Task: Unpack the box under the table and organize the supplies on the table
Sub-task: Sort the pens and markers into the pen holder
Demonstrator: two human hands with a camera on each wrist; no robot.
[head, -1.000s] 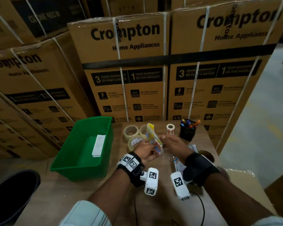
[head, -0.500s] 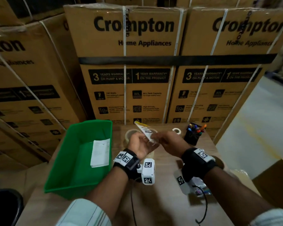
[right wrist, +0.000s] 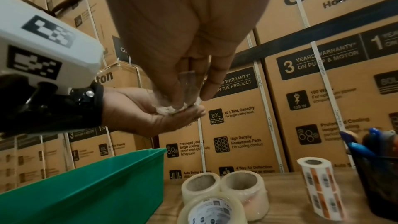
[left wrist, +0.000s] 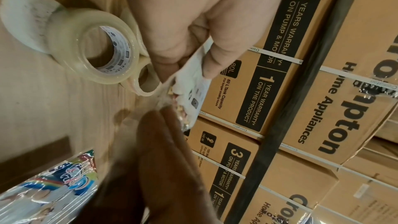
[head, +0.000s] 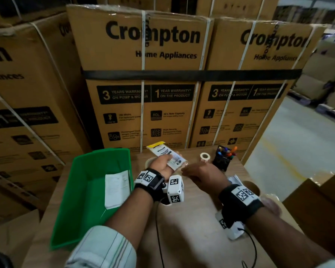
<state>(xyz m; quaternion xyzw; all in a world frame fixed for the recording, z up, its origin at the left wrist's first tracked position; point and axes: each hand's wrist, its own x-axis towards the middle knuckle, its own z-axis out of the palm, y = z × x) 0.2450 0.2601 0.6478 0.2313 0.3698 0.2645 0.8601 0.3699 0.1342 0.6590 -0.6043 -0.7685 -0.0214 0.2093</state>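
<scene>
My left hand (head: 167, 161) holds a small white packet (head: 165, 154) with a yellow top, its fingers curled round the middle of it, above the table's (head: 191, 229) far side. The yellow end points away from me. My right hand (head: 185, 169) meets it from the right and pinches the packet's clear plastic end (right wrist: 187, 88) between thumb and fingertips. From the left wrist, the packet (left wrist: 191, 81) is pinched by my left hand (left wrist: 200, 60), with the right fingers (left wrist: 163, 134) at its lower edge. What the packet holds is too blurred to tell.
A green bin (head: 81, 200) holding a folded white paper (head: 117, 188) stands at left. Three clear tape rolls (right wrist: 215, 198) lie under the hands, with a label roll (head: 204, 157) and a black pen holder (head: 222, 159) at back right. A colourful plastic-wrapped pack (left wrist: 53, 190) lies nearby. Stacked cartons (head: 143, 74) wall the back.
The packet went from upright between both hands to lying flatter in my left hand, yellow end away. Both hands rose a little, and my right fingers shifted to its near end.
</scene>
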